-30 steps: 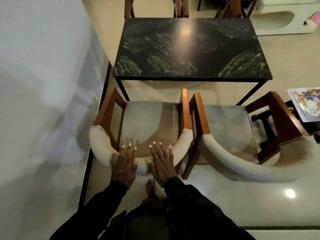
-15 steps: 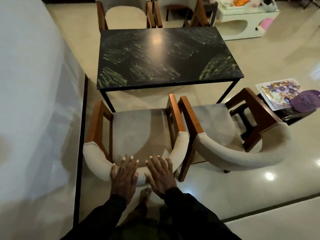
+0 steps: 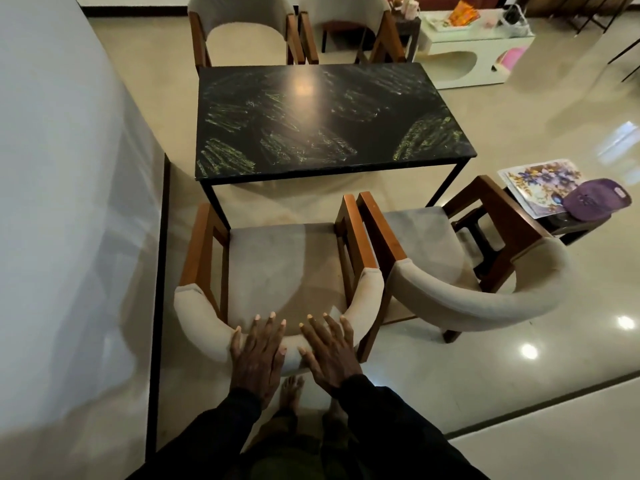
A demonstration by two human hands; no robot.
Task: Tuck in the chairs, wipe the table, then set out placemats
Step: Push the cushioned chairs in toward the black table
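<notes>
Two bare hands, left hand (image 3: 258,358) lower centre of frame, right hand (image 3: 330,355) just right of it, short nails. Long black sleeves on both arms: left sleeve (image 3: 214,431), right sleeve (image 3: 391,420), plain matte fabric, loose fit, cuffs end at the wrists. Bottom centre between the sleeves: dark trousers (image 3: 287,455), maybe dark olive, detail murky. Feet bare: left foot (image 3: 291,393) clear with toes showing, right foot (image 3: 334,415) mostly hidden behind the right sleeve
</notes>
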